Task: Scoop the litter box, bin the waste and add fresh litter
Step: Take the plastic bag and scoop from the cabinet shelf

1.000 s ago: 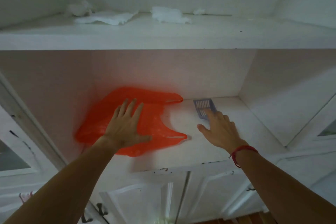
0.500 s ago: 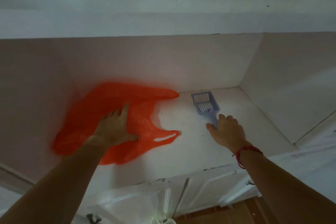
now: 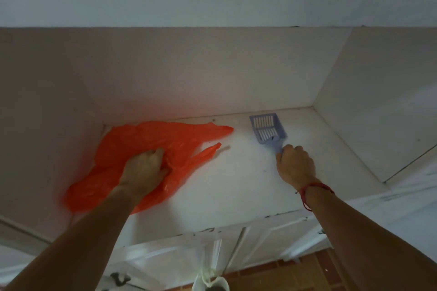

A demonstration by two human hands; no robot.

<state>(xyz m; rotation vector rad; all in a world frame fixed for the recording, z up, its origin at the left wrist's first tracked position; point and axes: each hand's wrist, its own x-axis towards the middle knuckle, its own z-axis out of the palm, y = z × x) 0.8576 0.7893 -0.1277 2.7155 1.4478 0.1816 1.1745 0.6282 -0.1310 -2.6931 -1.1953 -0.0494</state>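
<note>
While the left hand (image 3: 144, 168) gripped a fold of the flat orange bag (image 3: 132, 139) at the shelf's (image 3: 236, 184) left end, the right hand (image 3: 295, 165) clasped the scoop's (image 3: 267, 129) handle near the shelf's back right corner.

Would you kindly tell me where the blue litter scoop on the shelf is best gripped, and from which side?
Grip the litter scoop by its narrow handle, coming from the front edge of the shelf. Its slotted basket points at the back wall and the handle points toward you, where the right hand curls round it; the left hand bunches the orange bag.
</note>
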